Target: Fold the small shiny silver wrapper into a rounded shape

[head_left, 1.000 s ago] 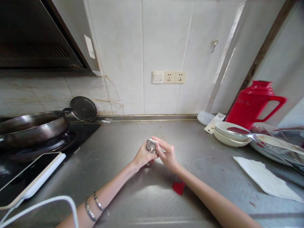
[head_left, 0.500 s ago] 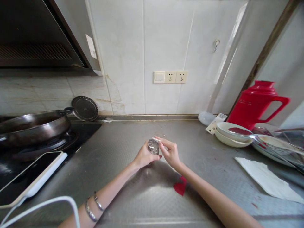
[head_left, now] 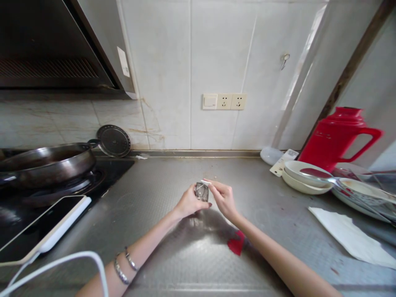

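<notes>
Above the middle of the metal counter, my left hand is wrapped round a small clear, greyish faceted container, perhaps glass or plastic. My right hand pinches a thin white piece at the container's top edge; what kind of piece it is I cannot make out. The fingertips of both hands are close together. A torn red scrap lies on the counter below my right wrist.
A steel pan stands on the hob at left, with a phone and white cable in front. At right are a red thermos, stacked bowls, plates and a white paper sheet.
The view has shifted slightly, so everything sits a little further right. My right hand's white piece now lies more over the container's top; my left hand keeps its hold.
</notes>
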Action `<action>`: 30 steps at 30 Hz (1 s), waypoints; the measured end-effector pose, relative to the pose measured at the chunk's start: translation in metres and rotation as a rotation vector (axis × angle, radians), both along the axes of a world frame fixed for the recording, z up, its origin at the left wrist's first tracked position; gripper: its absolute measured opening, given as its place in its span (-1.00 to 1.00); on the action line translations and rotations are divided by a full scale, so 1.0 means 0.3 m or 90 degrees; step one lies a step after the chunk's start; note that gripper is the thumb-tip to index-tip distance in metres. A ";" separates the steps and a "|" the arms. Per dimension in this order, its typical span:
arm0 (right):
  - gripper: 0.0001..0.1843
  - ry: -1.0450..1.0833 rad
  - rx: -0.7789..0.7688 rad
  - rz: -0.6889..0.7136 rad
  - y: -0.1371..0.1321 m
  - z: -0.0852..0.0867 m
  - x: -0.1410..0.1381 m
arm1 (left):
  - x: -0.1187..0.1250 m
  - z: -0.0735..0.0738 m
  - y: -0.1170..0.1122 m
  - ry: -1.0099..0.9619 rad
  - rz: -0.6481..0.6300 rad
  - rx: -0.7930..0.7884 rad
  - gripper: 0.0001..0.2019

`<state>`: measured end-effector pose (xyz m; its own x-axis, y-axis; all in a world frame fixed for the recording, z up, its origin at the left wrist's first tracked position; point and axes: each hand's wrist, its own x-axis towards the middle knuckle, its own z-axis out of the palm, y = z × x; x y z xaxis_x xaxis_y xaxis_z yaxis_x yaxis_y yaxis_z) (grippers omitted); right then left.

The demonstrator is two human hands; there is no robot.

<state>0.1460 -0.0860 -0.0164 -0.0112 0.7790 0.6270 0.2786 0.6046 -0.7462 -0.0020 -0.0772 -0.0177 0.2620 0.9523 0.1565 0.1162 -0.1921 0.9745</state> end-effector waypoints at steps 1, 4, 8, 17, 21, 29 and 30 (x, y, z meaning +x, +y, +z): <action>-0.69 0.017 -0.030 0.002 0.006 0.000 -0.001 | -0.002 0.003 0.000 0.000 -0.001 0.001 -0.45; -0.67 0.052 -0.094 0.043 0.016 0.010 0.004 | -0.009 0.014 0.003 0.013 -0.015 -0.009 -0.50; -0.58 0.035 -0.117 0.172 0.023 0.026 0.023 | -0.020 0.031 0.019 0.016 -0.044 -0.078 -0.52; -0.20 0.015 -0.131 0.273 0.056 -0.051 -0.007 | -0.038 0.018 0.041 0.034 -0.035 -0.127 -0.45; -0.19 0.035 -0.139 0.263 0.061 -0.059 -0.012 | -0.027 0.016 0.024 0.030 -0.032 -0.124 -0.36; -0.42 0.110 -0.188 0.238 0.048 0.009 0.010 | -0.060 0.030 0.027 0.030 -0.161 -0.058 -0.12; -0.45 0.108 -0.189 0.231 0.048 0.010 0.010 | -0.060 0.021 0.031 0.044 -0.161 -0.017 -0.13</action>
